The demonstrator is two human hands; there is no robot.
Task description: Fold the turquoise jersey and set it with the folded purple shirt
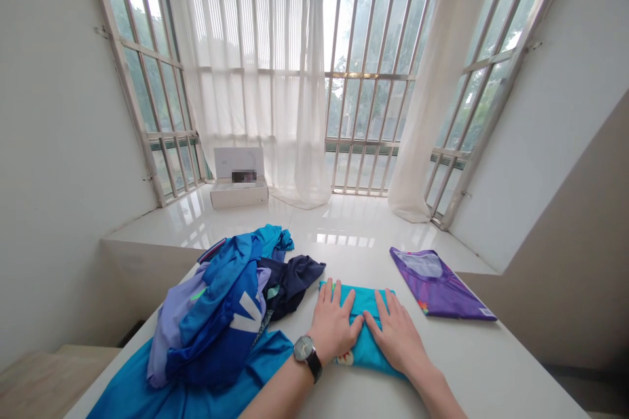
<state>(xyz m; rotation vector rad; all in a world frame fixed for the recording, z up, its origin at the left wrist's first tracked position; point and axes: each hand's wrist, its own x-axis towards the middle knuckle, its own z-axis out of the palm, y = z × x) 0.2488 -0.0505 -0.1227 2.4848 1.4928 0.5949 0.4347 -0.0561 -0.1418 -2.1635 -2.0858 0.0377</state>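
Left hand (334,321) and right hand (396,340) laid flat on a folded teal garment (366,298)

In the head view, the garment is seen on a white table (472,366), directly ahead of the wearer and between the two forearms. Its long axis runs away from the body, and a small printed emblem (344,358) is shown towards its near end. Both hands are open and palms-down, with the fingers spread. Neither is clamped on the cloth, and the thumbs are brought just beside each other at its middle. Neither hand is clearly nearer the garment, since it lies under both, though a wristwatch (304,352) is worn on the left wrist.

A heap of blue garments (216,314) is piled to the left, close to the left hand, with a navy garment (289,281) lying at its edge. To the right, a folded purple printed shirt (437,288) is left untouched, near the right hand but apart from it.

Beyond the table, a white box (239,193) is set on a glossy tiled floor (344,216), its lid raised and its label blurred — whatever is inside cannot be seen.
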